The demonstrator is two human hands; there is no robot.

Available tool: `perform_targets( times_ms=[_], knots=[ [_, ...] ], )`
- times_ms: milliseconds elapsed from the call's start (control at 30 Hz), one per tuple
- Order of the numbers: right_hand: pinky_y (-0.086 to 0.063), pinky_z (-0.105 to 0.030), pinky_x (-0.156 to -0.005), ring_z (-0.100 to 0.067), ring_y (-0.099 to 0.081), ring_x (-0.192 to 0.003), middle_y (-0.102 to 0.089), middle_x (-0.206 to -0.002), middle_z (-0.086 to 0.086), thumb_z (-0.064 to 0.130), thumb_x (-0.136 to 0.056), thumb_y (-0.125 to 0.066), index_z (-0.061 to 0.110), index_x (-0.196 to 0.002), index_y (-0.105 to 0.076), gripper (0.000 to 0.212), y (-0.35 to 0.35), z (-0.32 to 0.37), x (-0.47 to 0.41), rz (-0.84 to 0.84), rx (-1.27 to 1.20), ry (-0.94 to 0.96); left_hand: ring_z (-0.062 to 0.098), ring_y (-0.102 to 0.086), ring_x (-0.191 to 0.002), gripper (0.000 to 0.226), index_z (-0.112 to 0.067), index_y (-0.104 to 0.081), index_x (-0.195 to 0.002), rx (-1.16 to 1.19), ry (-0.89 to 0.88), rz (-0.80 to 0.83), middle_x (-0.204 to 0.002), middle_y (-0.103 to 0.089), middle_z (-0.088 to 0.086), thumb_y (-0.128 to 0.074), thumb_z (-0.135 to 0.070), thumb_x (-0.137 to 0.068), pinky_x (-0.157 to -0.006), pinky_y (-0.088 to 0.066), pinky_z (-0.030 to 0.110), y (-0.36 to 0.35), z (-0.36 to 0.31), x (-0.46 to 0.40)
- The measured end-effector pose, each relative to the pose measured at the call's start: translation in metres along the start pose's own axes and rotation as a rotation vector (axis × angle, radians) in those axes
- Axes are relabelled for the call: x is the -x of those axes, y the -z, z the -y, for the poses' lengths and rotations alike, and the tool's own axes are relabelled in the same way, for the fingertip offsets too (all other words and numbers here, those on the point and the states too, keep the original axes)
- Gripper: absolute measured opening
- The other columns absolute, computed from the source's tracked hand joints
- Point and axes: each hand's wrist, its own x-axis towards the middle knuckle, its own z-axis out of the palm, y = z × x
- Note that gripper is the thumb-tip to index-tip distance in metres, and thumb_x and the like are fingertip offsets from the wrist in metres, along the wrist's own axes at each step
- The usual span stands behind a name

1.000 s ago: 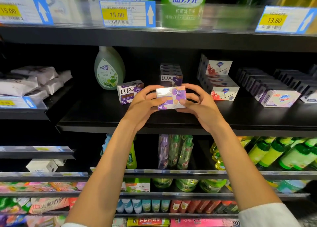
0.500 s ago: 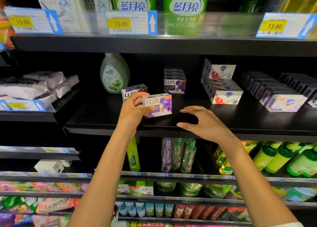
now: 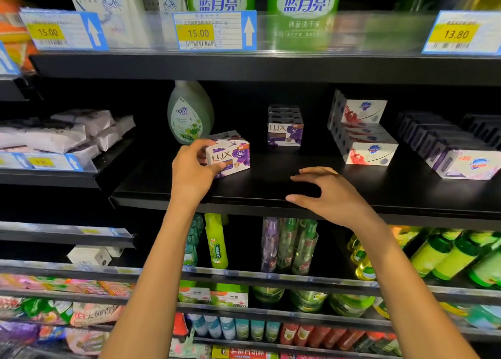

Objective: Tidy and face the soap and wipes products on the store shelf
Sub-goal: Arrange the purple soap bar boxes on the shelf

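One box in play: my left hand (image 3: 193,174) pinches the LUX soap box (image 3: 228,158), logo outward, low over the black shelf (image 3: 271,187) beside another LUX box (image 3: 225,135).
Change: two-handed hold a second ago; my right hand (image 3: 325,193) let go, now spread and empty above the shelf lip.
Meaning: I judge facing nearly done.
Room: bare shelf between this box and the LUX stack (image 3: 285,130); green bottle (image 3: 190,113) close behind-left.

**Shelf clearance**

Bare black shelf (image 3: 271,174) between LUX box (image 3: 229,158) near the left end and the red-white soap stack (image 3: 366,141); front edge open there. Rear blocked by green bottle (image 3: 189,111) and LUX stack (image 3: 284,130). Right end packed with purple-white boxes (image 3: 461,152). Upper shelf (image 3: 271,65) limits headroom.
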Motion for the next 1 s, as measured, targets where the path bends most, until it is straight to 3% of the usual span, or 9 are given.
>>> perform_targets(
  times_ms=[133, 300, 400, 500, 633, 733, 833, 900, 1000],
  knots=[
    [-0.036, -0.038, -0.121, -0.003, -0.033, -0.148, -0.043, -0.153, 0.021, 0.071, -0.087, -0.065, 0.044, -0.143, -0.057, 0.062, 0.000, -0.001, 0.000, -0.005, -0.002, 0.002, 0.016, -0.066, -0.098, 0.050, -0.020, -0.069, -0.125, -0.028, -0.012, -0.009, -0.118, -0.062, 0.007, -0.089, -0.012, -0.080, -0.075, -0.048, 0.011, 0.000, 0.004, -0.008],
    [-0.036, -0.037, -0.120, -0.004, -0.034, -0.147, -0.043, -0.153, 0.021, 0.071, -0.087, -0.065, 0.046, -0.141, -0.058, 0.061, 0.001, -0.001, -0.001, 0.005, -0.006, -0.003, 0.018, -0.066, -0.100, 0.051, -0.021, -0.068, -0.127, -0.043, -0.041, -0.022, -0.119, -0.057, 0.007, -0.089, -0.014, -0.081, -0.088, -0.057, 0.028, -0.002, 0.007, -0.009],
    [-0.037, -0.033, -0.116, -0.006, -0.039, -0.145, -0.050, -0.148, 0.019, 0.067, -0.089, -0.066, 0.044, -0.137, -0.061, 0.053, 0.004, 0.001, -0.003, -0.014, -0.065, -0.003, 0.016, -0.063, -0.102, 0.057, -0.022, -0.063, -0.132, -0.050, -0.053, -0.025, -0.122, -0.054, 0.007, -0.089, -0.013, -0.082, -0.086, -0.052, 0.020, -0.002, 0.006, -0.005],
    [-0.041, -0.032, -0.109, -0.008, -0.050, -0.135, -0.060, -0.140, 0.016, 0.064, -0.092, -0.066, 0.044, -0.133, -0.064, 0.046, 0.010, 0.004, -0.008, -0.064, -0.181, -0.034, 0.010, -0.058, -0.093, 0.065, -0.024, -0.054, -0.140, -0.059, -0.037, -0.064, -0.117, -0.050, 0.004, -0.088, -0.018, -0.084, -0.075, -0.042, 0.009, 0.000, 0.006, 0.004],
    [-0.048, -0.027, -0.092, -0.009, -0.061, -0.111, -0.064, -0.123, 0.010, 0.058, -0.094, -0.068, 0.034, -0.140, -0.060, 0.052, 0.021, 0.009, -0.040, -0.156, -0.241, -0.052, 0.008, -0.057, -0.082, 0.041, -0.020, -0.060, -0.125, -0.055, -0.121, -0.101, -0.100, -0.057, 0.001, -0.082, -0.026, -0.090, -0.073, -0.046, 0.018, -0.002, 0.006, 0.029],
    [-0.052, -0.030, -0.082, -0.018, -0.065, -0.108, -0.066, -0.120, 0.005, 0.053, -0.093, -0.072, 0.033, -0.142, -0.056, 0.055, 0.024, 0.004, -0.078, -0.188, -0.273, -0.085, 0.009, -0.061, -0.083, 0.026, -0.017, -0.070, -0.116, -0.029, -0.275, 0.022, -0.095, -0.063, -0.001, -0.076, -0.030, -0.094, -0.080, -0.054, 0.030, -0.011, 0.004, 0.048],
    [-0.060, -0.033, -0.064, -0.027, -0.068, -0.107, -0.065, -0.133, -0.002, 0.040, -0.094, -0.075, 0.033, -0.142, -0.051, 0.054, 0.022, 0.001, -0.111, -0.200, -0.370, -0.167, 0.005, -0.061, -0.109, 0.043, -0.028, -0.067, -0.130, -0.119, -0.307, 0.259, -0.118, -0.063, -0.011, -0.067, -0.053, -0.095, -0.096, -0.053, 0.031, -0.013, -0.003, 0.056],
    [-0.058, -0.031, -0.055, -0.030, -0.066, -0.112, -0.060, -0.141, -0.003, 0.035, -0.095, -0.075, 0.030, -0.147, -0.048, 0.058, 0.021, -0.001, -0.129, -0.198, -0.344, -0.206, 0.002, -0.050, -0.128, 0.056, -0.040, -0.059, -0.141, -0.322, -0.300, 0.429, -0.140, -0.052, -0.022, -0.057, -0.069, -0.093, -0.104, -0.045, 0.031, -0.008, -0.006, 0.055],
    [-0.054, -0.027, -0.041, -0.031, -0.072, -0.102, -0.066, -0.134, -0.004, 0.036, -0.091, -0.078, 0.028, -0.147, -0.051, 0.063, 0.018, -0.008, -0.151, -0.226, -0.252, -0.224, 0.000, -0.040, -0.141, 0.064, -0.049, -0.050, -0.148, -0.484, -0.320, 0.544, -0.154, -0.037, -0.029, -0.052, -0.077, -0.090, -0.106, -0.039, 0.032, -0.002, -0.005, 0.051]
  ],
)
